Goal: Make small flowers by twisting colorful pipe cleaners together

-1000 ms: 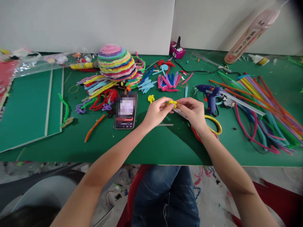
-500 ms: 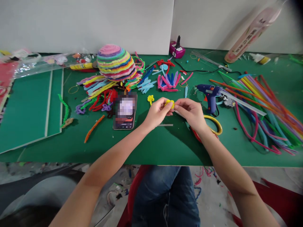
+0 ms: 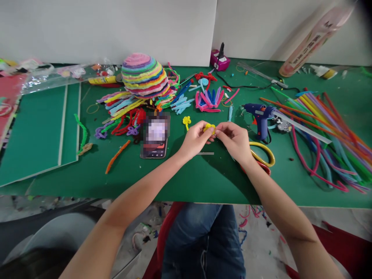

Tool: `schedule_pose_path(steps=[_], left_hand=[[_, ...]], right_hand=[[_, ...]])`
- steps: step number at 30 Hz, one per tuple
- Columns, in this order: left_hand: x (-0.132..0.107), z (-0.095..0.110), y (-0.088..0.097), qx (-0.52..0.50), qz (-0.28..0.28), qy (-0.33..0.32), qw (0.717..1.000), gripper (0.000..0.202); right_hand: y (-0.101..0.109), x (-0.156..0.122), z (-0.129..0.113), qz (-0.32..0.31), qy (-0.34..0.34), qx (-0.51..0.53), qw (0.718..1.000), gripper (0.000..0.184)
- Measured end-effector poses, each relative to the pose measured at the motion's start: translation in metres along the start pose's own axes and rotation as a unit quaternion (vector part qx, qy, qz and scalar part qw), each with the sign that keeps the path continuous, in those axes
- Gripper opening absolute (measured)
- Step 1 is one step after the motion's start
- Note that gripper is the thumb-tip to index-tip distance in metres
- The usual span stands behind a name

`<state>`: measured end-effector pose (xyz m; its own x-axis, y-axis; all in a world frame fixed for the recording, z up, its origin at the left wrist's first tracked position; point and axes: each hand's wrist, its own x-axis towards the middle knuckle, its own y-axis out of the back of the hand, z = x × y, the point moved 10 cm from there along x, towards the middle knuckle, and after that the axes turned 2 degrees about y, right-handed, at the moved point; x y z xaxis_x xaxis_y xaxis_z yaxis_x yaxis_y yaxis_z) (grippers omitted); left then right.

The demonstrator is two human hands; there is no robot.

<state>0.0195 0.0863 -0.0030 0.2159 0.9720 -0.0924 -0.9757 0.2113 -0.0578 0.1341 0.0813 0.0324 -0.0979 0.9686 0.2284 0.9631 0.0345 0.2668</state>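
Between my two hands is a small yellow pipe-cleaner flower [image 3: 209,128], its loops partly covered by fingers. My left hand [image 3: 196,138] pinches it from the left, thumb on top. My right hand [image 3: 233,138] has thumb and forefinger closed at the flower's right edge. A second yellow pipe-cleaner flower [image 3: 186,121] with a short stem lies on the green table just beyond my left hand. Scissors with yellow and red handles [image 3: 270,154] lie partly under my right wrist.
A phone [image 3: 154,152] lies left of my hands. Behind it sits a striped pipe-cleaner dome [image 3: 144,76] among coloured pieces. To the right are a blue glue gun [image 3: 261,116], loose pipe cleaners [image 3: 328,131] and a pink bottle [image 3: 316,38]. A cutting board [image 3: 37,131] lies at left.
The whole view has shifted slightly. Both hands stay together on the yellow flower, with only small finger movement visible.
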Motion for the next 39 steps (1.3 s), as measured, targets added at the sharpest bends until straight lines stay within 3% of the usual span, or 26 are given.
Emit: schedule_pose_path(steps=[5, 11, 15, 18, 24, 27, 31, 35, 39], left_hand=[[-0.003, 0.005, 0.003, 0.018, 0.017, -0.035, 0.999, 0.016], [-0.003, 0.006, 0.002, 0.020, 0.014, -0.023, 0.999, 0.016], [-0.001, 0.006, -0.003, 0.008, -0.014, -0.013, 1.000, 0.025], [0.000, 0.008, 0.003, 0.016, 0.002, -0.010, 1.000, 0.033], [-0.004, 0.030, 0.010, 0.124, 0.020, -0.098, 0.987, 0.018], [-0.003, 0.028, 0.009, 0.130, 0.017, -0.097, 0.987, 0.017], [-0.002, 0.021, 0.007, 0.126, 0.007, -0.084, 0.988, 0.018], [-0.002, 0.017, 0.006, 0.142, 0.006, -0.079, 0.987, 0.017], [0.000, 0.011, 0.003, 0.169, -0.010, -0.069, 0.983, 0.017]], right_hand=[[-0.003, -0.001, 0.003, -0.008, -0.022, 0.025, 0.999, 0.017], [-0.003, 0.000, 0.005, -0.016, -0.026, 0.027, 0.999, 0.019], [0.000, 0.002, 0.013, -0.002, -0.029, 0.032, 0.999, 0.019], [0.001, 0.003, 0.015, -0.006, -0.028, 0.026, 0.999, 0.021], [0.000, 0.003, 0.011, -0.015, -0.023, 0.014, 1.000, 0.021], [0.000, 0.003, 0.008, -0.022, -0.014, 0.010, 1.000, 0.019], [0.002, 0.002, -0.007, -0.024, 0.045, -0.082, 0.995, 0.013], [-0.003, -0.004, -0.030, -0.031, 0.166, -0.219, 0.961, 0.015], [-0.008, -0.006, -0.029, -0.052, 0.189, -0.251, 0.948, 0.018]])
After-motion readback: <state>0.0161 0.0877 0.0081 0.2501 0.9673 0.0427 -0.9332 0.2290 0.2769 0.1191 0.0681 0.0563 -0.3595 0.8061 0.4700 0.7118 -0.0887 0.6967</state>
